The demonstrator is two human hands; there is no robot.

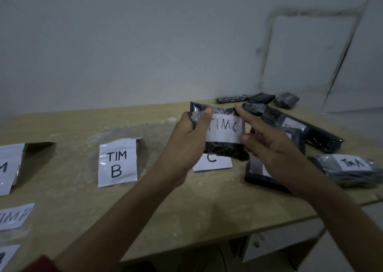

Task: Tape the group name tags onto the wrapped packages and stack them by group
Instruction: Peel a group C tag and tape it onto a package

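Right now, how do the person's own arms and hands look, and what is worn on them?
The left hand and right hand are bare: no gloves, no ring or watch visible. Both forearms are uncovered too. A bit of red cloth, maybe a sleeve, shows blurred beside the left arm.
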